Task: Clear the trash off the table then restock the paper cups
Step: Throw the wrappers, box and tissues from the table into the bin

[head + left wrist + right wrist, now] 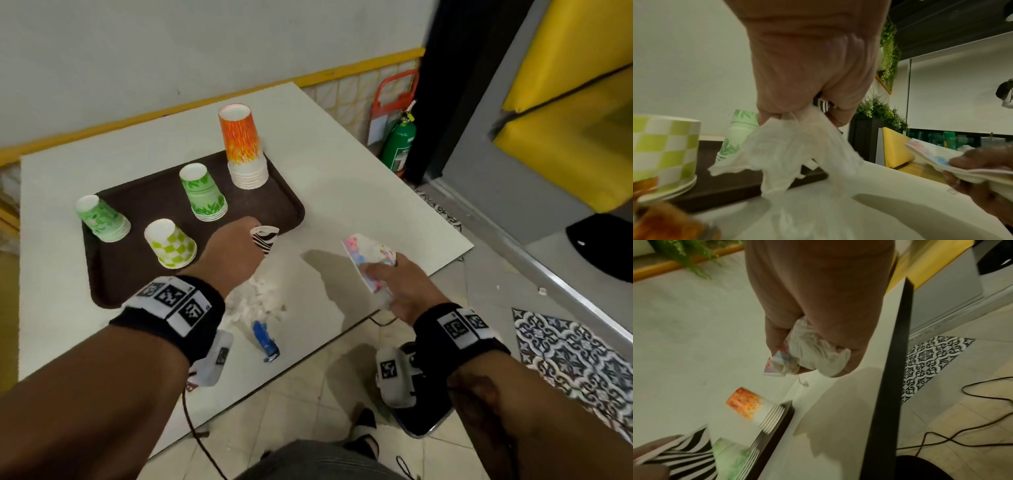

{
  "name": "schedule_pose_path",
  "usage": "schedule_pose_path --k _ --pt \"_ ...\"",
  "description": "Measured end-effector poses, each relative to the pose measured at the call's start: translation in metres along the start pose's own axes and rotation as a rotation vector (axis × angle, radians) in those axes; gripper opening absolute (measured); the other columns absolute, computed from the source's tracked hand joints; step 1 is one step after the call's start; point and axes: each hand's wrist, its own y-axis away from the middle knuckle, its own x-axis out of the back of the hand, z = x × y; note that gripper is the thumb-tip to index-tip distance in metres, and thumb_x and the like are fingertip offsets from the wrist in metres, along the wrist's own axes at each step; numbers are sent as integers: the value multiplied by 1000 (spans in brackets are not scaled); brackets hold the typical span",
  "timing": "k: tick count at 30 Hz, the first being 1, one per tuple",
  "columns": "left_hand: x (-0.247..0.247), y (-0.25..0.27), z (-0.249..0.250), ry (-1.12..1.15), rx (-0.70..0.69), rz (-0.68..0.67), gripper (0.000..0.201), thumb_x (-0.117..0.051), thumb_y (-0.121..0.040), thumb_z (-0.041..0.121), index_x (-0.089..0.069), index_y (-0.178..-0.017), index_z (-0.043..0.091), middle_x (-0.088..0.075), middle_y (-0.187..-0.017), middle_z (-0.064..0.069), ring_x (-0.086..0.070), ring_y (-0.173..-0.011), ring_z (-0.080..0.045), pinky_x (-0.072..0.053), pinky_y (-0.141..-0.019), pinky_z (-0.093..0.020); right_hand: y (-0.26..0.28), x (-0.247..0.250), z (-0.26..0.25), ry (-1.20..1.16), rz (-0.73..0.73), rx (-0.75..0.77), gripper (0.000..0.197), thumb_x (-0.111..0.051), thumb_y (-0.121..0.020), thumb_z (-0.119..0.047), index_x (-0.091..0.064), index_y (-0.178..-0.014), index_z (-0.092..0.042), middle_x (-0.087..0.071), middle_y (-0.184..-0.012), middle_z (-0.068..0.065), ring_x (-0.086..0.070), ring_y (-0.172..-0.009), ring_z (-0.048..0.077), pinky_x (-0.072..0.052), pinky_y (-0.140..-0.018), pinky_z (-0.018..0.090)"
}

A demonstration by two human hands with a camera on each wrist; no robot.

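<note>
Above the table [359, 178], the right hand [404, 287] grips a flattened cup [368, 262] pointing away.

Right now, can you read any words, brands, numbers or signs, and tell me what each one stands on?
None can be read.
Blue wrapper on the table: print too blurred.
Green fire extinguisher: label too small.
White tag on the red stand: too small.
Both wristbands: only black-and-white square code markers, no words.

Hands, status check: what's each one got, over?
Left hand grips zebra cup and tissue. Right hand grips pastel cup, crumpled tissue. Blue wrapper on table.
</note>
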Motion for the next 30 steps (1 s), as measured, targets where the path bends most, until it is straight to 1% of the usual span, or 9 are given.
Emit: schedule_pose_path --k 3,7,11,15,17,19,22,26,30 --pt "10 -12 16 -42 14 70 20 -56 -87 -1 -64 -105 0 -67 -101 -20 -62 -98 -38 -45 -82 -37 -1 32 -2 -32 53 -21 45 -81 -72 -12 -65 -113 -12 -74 -98 12 -73 -80 33 -61 -64 46" --pt "26 -25 56 7 52 100 34 -55 -85 -1 -64 -116 10 -67 -111 -14 -60 -105 -34 -47 -89 -36 4 77 -5 -126 135 -37 31 -70 -85 -8 -57 -113 -13 -55 -61 1 -43 -35 13 -34 -39 21" --pt "-1 -29 120 368 69 -24 34 -58 -74 2 -67 -102 19 -70 -93 -5 -67 -90 -26 -57 -80 -38 7 123 0 -192 195 -69 31 -65 -89 -5 -53 -116 -13 -48 -55 0 -36 -29 10 -29 -38 18" --pt "-82 -41 203 591 112 -313 37 -49 -78 -8 -66 -92 21 -69 -82 -3 -68 -73 -21 -56 -58 -28 2 173 18 -274 313 -155 45 -76 -80 -13 -57 -121 -14 -60 -83 12 -53 -43 18 -40 -44 23" --pt "-133 -45 240 635 150 -470 39 -48 -76 -10 -66 -103 12 -69 -85 -8 -68 -69 -23 -54 -52 -26 1 198 32 -258 351 -226 59 -85 -64 -26 -62 -118 -20 -58 -78 14 -48 -50 21 -33 -54 29" --pt "-192 -46 267 606 182 -610 55 -48 -68 -7 -62 -120 7 -70 -99 -15 -70 -78 -28 -58 -64 -32 1 226 46 -239 373 -296 60 -86 -58 -32 -65 -113 -19 -60 -72 13 -50 -55 23 -37 -55 30" --pt "-281 -43 289 503 227 -780 71 -48 -64 -6 -55 -133 7 -64 -118 -19 -65 -105 -32 -51 -83 -34 -3 267 81 -225 435 -424 30 -81 -73 -26 -66 -94 -12 -59 -63 11 -53 -45 21 -40 -34 20" --pt "-387 -33 275 249 230 -979 41 -52 -92 -1 -54 -132 -3 -56 -102 -10 -56 -91 -21 -53 -86 -35 -16 308 155 -355 441 -554 21 -74 -78 -19 -65 -94 -8 -65 -83 9 -67 -55 18 -57 -55 29" --pt "-480 -36 223 -10 243 -1076 41 -50 -98 9 -51 -138 -1 -59 -129 -12 -48 -97 -16 -47 -86 -29 -39 332 246 -403 423 -693 27 -77 -66 -22 -64 -87 -11 -69 -65 3 -64 -58 19 -54 -63 30"
